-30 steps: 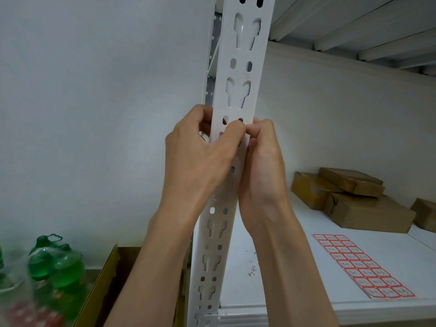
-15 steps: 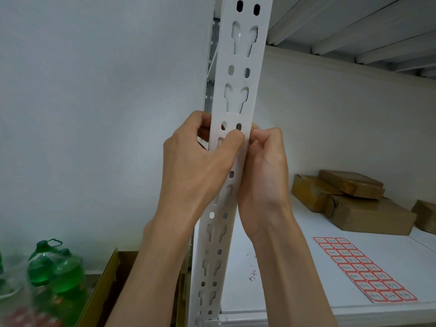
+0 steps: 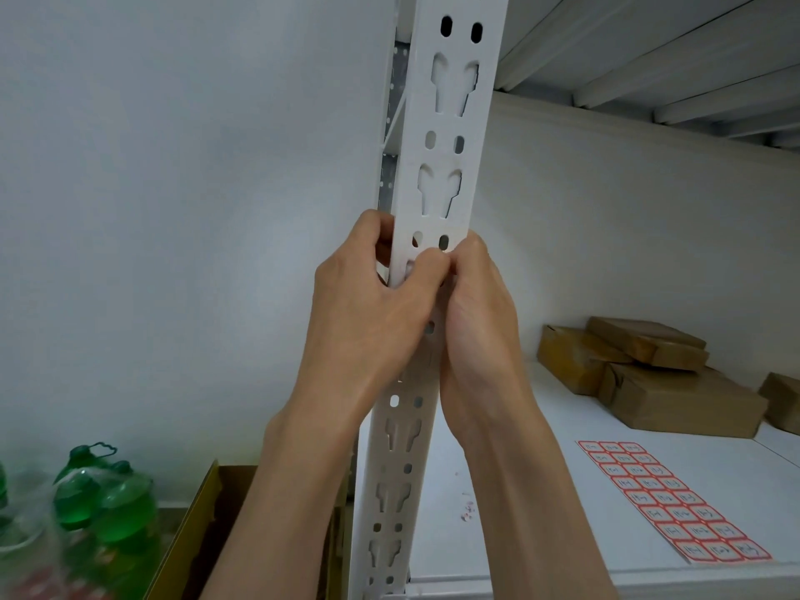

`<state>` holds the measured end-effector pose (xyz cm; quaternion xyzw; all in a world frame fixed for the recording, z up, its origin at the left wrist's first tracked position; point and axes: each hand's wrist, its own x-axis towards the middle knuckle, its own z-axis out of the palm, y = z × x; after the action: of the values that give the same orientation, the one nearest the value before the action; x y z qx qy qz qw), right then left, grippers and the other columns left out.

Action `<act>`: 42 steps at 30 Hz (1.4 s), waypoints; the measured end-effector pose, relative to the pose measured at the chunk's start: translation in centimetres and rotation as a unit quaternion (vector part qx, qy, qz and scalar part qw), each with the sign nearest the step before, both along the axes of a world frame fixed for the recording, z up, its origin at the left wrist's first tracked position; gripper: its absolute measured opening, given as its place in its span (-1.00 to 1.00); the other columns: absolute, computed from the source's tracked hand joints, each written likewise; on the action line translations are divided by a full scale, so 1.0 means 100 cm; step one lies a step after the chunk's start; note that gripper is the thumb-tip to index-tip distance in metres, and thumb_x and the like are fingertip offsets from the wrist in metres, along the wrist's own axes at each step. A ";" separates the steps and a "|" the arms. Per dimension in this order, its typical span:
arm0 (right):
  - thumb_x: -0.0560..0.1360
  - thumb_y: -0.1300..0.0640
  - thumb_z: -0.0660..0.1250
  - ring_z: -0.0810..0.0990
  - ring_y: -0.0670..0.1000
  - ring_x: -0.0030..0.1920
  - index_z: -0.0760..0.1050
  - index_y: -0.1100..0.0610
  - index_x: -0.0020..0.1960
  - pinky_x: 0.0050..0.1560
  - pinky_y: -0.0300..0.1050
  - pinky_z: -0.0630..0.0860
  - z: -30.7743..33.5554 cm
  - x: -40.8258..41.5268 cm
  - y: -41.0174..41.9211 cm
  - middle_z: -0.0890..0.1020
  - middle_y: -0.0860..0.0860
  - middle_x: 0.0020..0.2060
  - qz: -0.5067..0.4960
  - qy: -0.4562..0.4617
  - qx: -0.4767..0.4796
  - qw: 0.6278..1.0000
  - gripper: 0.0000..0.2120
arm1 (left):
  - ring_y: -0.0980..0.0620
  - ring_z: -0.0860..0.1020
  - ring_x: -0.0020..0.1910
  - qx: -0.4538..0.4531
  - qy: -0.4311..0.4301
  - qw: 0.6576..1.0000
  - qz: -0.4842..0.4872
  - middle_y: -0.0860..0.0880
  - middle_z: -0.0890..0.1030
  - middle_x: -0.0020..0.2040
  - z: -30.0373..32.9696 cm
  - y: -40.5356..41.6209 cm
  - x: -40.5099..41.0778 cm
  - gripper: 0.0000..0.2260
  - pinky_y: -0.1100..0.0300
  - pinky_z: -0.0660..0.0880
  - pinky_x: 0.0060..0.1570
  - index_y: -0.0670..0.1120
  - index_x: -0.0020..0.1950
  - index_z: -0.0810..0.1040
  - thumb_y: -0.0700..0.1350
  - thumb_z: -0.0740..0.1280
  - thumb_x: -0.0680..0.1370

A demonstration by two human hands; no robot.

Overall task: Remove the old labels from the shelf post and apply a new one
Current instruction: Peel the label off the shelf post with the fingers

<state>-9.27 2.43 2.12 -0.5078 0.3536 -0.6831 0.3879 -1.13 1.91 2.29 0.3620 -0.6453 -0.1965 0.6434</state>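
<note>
Left hand [image 3: 368, 305] wraps the white slotted shelf post [image 3: 437, 188], fingers curled around its left edge, thumb across the front. Right hand [image 3: 480, 309] presses against the right edge, fingertips meeting the left thumb; any label pinched there is hidden.

The shelf post [image 3: 437, 175] stands upright at centre. To its right, a shelf board [image 3: 541, 504] carries a label sheet [image 3: 673, 506] near the front edge and stacked parcels [image 3: 649, 374] further back. To the post's left, low down, sit bottles [image 3: 104, 508], with an open carton [image 3: 208, 526] between them and the post.
</note>
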 end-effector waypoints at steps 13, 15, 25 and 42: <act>0.60 -0.05 0.09 0.64 0.04 -0.06 0.61 0.19 0.06 -0.07 -0.06 0.53 0.000 -0.003 0.002 0.71 0.17 -0.02 0.078 -0.046 0.015 0.996 -0.59 | 0.10 0.56 -0.23 0.002 -0.027 0.999 0.020 0.10 0.58 -0.19 0.000 0.001 -0.003 -0.78 0.18 0.42 -0.27 0.03 -0.06 0.43 0.16 0.25 0.46; 0.60 -0.04 0.10 0.65 0.03 -0.03 0.61 0.14 0.06 -0.05 -0.05 0.54 -0.001 -0.002 0.001 0.71 0.12 -0.04 0.074 -0.045 0.012 0.996 -0.62 | 0.07 0.57 -0.19 -0.001 -0.042 0.999 0.029 0.10 0.58 -0.17 0.001 0.001 -0.003 -0.80 0.13 0.45 -0.24 0.06 -0.08 0.40 0.15 0.18 0.43; 0.61 0.00 0.11 0.63 0.01 -0.10 0.59 0.08 -0.09 -0.03 -0.03 0.50 -0.001 -0.001 0.002 0.69 0.04 -0.16 0.081 -0.052 -0.008 0.995 -0.69 | 0.10 0.56 -0.17 -0.016 -0.079 0.996 0.046 0.11 0.55 -0.12 -0.002 0.003 -0.002 -0.76 0.13 0.46 -0.25 0.04 -0.03 0.37 0.17 0.14 0.49; 0.60 0.06 0.13 0.47 -0.13 -0.35 0.42 0.06 -0.30 -0.27 -0.22 0.42 -0.001 -0.003 0.009 0.51 -0.10 -0.43 0.050 -0.018 -0.015 0.998 -0.69 | 0.12 0.48 -0.23 0.034 -0.104 0.990 0.085 0.06 0.51 -0.18 0.006 0.009 -0.008 -0.86 0.16 0.31 -0.32 0.02 -0.10 0.26 0.03 0.08 0.62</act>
<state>-9.54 3.32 2.00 -0.5182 0.3106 -0.6770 0.4203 -1.98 2.81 2.87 0.4553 -0.6684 -0.1242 0.5749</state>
